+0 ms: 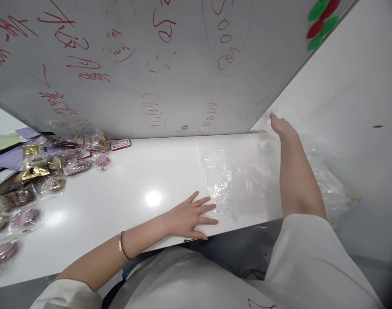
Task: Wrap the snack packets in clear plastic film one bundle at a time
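My left hand (191, 216) lies on the white table (134, 184) near its front edge, fingers spread, nothing held. Just right of its fingertips a clear plastic bag (221, 176) is laid out on the tabletop, wrinkled and shiny. My right arm reaches across the bag's far right side. My right hand (278, 124) is at the back right, beside the lower right corner of the whiteboard; its fingers are mostly hidden, and I cannot make out whether it holds anything.
A whiteboard (183, 86) with red writing stands along the table's back. Wrapped snacks (54, 184) and purple packets (10, 159) crowd the left. More clear plastic (331, 184) hangs right of my right arm, by the white wall (353, 107).
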Available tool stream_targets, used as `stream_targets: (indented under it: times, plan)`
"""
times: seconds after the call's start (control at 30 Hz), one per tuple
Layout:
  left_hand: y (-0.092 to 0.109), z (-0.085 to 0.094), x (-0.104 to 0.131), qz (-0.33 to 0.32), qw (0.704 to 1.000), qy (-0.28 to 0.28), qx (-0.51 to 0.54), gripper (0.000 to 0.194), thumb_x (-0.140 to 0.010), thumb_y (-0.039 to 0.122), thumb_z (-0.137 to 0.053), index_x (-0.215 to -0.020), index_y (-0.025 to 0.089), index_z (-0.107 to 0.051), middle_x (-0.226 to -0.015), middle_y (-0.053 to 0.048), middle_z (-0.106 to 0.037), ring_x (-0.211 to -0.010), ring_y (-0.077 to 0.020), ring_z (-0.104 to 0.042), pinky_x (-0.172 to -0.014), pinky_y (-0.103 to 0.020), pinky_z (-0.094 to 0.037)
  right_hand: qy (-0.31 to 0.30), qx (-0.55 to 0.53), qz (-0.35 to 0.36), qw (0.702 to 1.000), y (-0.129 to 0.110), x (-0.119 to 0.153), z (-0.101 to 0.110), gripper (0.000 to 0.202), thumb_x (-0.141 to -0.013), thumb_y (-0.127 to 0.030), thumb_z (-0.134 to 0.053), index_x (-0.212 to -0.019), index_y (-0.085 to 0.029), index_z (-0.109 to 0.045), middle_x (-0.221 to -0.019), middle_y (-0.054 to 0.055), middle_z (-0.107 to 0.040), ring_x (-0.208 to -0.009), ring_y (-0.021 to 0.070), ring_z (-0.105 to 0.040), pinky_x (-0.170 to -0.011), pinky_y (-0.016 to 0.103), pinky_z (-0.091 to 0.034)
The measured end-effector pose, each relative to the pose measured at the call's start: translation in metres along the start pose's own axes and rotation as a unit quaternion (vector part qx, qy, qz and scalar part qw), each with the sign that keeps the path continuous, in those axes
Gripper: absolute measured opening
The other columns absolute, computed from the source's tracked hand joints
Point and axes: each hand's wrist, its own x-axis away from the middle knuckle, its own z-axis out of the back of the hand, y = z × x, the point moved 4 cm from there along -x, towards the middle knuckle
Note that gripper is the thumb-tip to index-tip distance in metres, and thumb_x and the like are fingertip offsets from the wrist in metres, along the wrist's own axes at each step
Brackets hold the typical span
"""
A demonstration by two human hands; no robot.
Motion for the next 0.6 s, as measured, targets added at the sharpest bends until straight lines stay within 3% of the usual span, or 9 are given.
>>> stream_targets:
  times: [0.07, 0.13, 0.2, 0.3, 0.4, 0.47, 0.53, 0.6]
  plan:
    - [0.000, 0.002, 0.002, -0.001, 1.000, 0.007, -0.021, 0.058, -0.096, 0.063, -0.045, -0.144, 0.032, -0.050, -0.160, -0.006, -0.037, -0.151, -0.0327, -0.023, -0.123, -0.056, -0.011, -0.049, 0.053, 0.005, 0.997, 0.001, 0.026, 0.001, 0.057, -0.087, -0.046, -0.060, -0.115, 0.003, -0.065, -0.135, 0.037, -0.049, -0.132, 0.0410, -0.047, -0.101, 0.053, -0.034]
    - [0.001, 0.005, 0.002, -0.005, 0.998, 0.026, -0.055, 0.055, -0.099, 0.057, -0.043, -0.143, 0.027, -0.050, -0.154, -0.008, -0.046, -0.147, -0.0322, -0.032, -0.120, -0.053, -0.021, -0.115, 0.086, 0.039, 0.989, 0.001, 0.071, -0.002, 0.055, -0.085, -0.051, -0.063, -0.124, -0.011, -0.065, -0.142, 0.024, -0.052, -0.133, 0.0384, -0.048, -0.107, 0.050, -0.035]
    - [0.000, 0.006, -0.001, 0.012, 0.994, 0.046, -0.099, 0.049, -0.102, 0.048, -0.042, -0.142, 0.021, -0.050, -0.138, -0.012, -0.059, -0.134, -0.0295, -0.049, -0.111, -0.046, -0.036, -0.202, 0.137, 0.073, 0.967, 0.001, 0.121, -0.011, 0.057, -0.090, -0.060, -0.052, -0.131, -0.021, -0.061, -0.145, 0.016, -0.052, -0.123, 0.0359, -0.057, -0.101, 0.051, -0.044]
    - [-0.004, 0.008, -0.005, 0.069, 0.981, 0.078, -0.165, 0.046, -0.103, 0.036, -0.043, -0.141, 0.010, -0.046, -0.110, -0.013, -0.068, -0.103, -0.0247, -0.064, -0.087, -0.037, -0.048, -0.261, 0.168, 0.056, 0.949, 0.004, 0.173, -0.027, 0.076, -0.085, -0.071, -0.050, -0.141, -0.021, -0.049, -0.143, 0.015, -0.054, -0.122, 0.0370, -0.057, -0.097, 0.052, -0.048]
    - [-0.006, 0.010, -0.004, 0.091, 0.967, 0.099, -0.218, 0.033, -0.103, 0.023, -0.041, -0.127, 0.005, -0.057, -0.095, -0.012, -0.067, -0.089, -0.0231, -0.063, -0.076, -0.034, -0.048, -0.274, 0.163, 0.001, 0.948, 0.011, 0.185, -0.044, 0.082, -0.078, -0.076, -0.056, -0.135, -0.017, -0.050, -0.130, 0.017, -0.061, -0.112, 0.0347, -0.061, -0.090, 0.048, -0.050]
    - [-0.009, 0.011, -0.001, 0.091, 0.965, 0.093, -0.226, 0.029, -0.101, 0.011, -0.039, -0.111, 0.007, -0.065, -0.089, -0.012, -0.067, -0.085, -0.0223, -0.062, -0.071, -0.033, -0.047, -0.298, 0.145, -0.012, 0.943, 0.013, 0.181, -0.054, 0.066, -0.075, -0.072, -0.062, -0.114, -0.019, -0.058, -0.115, 0.013, -0.066, -0.097, 0.0291, -0.065, -0.078, 0.041, -0.051]
    - [-0.015, 0.016, 0.005, 0.102, 0.973, 0.100, -0.183, 0.030, -0.100, 0.010, -0.040, -0.102, 0.009, -0.070, -0.086, -0.011, -0.066, -0.082, -0.0219, -0.061, -0.070, -0.033, -0.048, -0.334, 0.117, 0.006, 0.935, 0.010, 0.177, -0.063, 0.045, -0.076, -0.064, -0.065, -0.089, -0.022, -0.057, -0.095, 0.006, -0.066, -0.080, 0.0220, -0.062, -0.065, 0.033, -0.046]
    - [-0.024, 0.026, 0.014, 0.132, 0.977, 0.145, -0.087, 0.027, -0.100, 0.018, -0.046, -0.101, 0.013, -0.072, -0.089, -0.010, -0.067, -0.084, -0.0216, -0.061, -0.075, -0.035, -0.050, -0.364, 0.098, 0.035, 0.926, 0.001, 0.178, -0.067, 0.038, -0.082, -0.058, -0.060, -0.073, -0.023, -0.048, -0.080, 0.002, -0.060, -0.068, 0.0176, -0.056, -0.058, 0.030, -0.040]
